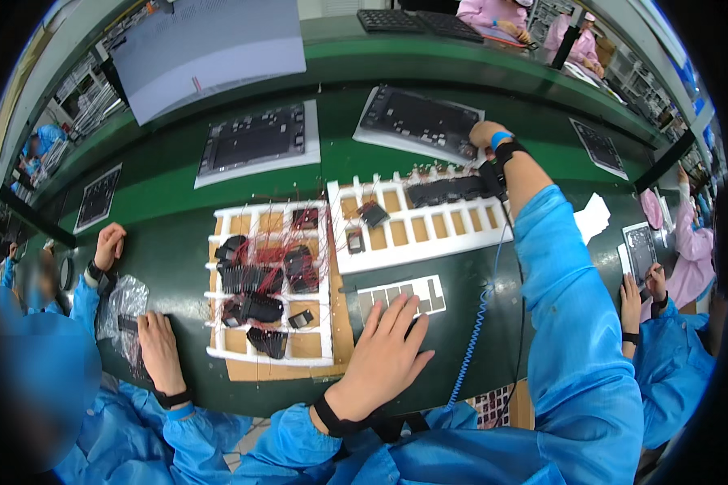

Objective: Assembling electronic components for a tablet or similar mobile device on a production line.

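My left hand lies flat with fingers spread on the green table, partly over a white strip with grey rectangles. It holds nothing. My right arm stretches far forward, and my right hand rests at the right corner of a black panel on a white sheet. Its fingers curl out of sight. Both wrists wear black straps, and a blue coiled cord hangs down from my right arm. Between my hands stand two white foam trays holding black parts with red wires.
A second black panel on a white sheet lies at the far left. A co-worker in blue at my left rests one hand by a clear plastic bag. Another co-worker's hands are at the right. Smaller panels sit along the belt.
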{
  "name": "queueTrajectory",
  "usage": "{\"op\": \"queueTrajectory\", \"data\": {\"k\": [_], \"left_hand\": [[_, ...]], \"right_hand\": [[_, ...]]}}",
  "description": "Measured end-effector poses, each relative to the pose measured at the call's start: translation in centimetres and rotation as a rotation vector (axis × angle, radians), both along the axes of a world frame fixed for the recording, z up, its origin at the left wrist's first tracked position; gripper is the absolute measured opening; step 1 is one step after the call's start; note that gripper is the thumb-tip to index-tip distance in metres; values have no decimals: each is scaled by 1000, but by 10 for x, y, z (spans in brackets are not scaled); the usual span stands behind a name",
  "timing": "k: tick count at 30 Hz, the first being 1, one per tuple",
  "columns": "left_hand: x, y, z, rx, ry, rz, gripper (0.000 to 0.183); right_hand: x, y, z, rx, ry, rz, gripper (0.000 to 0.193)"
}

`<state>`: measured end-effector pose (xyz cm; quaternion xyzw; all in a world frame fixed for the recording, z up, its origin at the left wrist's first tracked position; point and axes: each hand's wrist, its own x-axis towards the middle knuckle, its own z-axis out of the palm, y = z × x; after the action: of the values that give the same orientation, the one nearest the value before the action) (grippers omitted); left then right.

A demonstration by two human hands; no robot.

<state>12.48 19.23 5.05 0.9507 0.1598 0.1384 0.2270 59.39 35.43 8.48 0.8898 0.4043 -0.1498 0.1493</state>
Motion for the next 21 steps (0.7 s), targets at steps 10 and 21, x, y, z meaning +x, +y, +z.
{"op": "queueTrajectory", "data": {"k": [10,21], "left_hand": [[-7,14,10,81,-46,-28,52],[-19,-12,28,-1687,-403,-100,64]], "right_hand": [[24,-26,63,926,61,-190,35],[-130,-306,133,1199,605,-66,26]]}}
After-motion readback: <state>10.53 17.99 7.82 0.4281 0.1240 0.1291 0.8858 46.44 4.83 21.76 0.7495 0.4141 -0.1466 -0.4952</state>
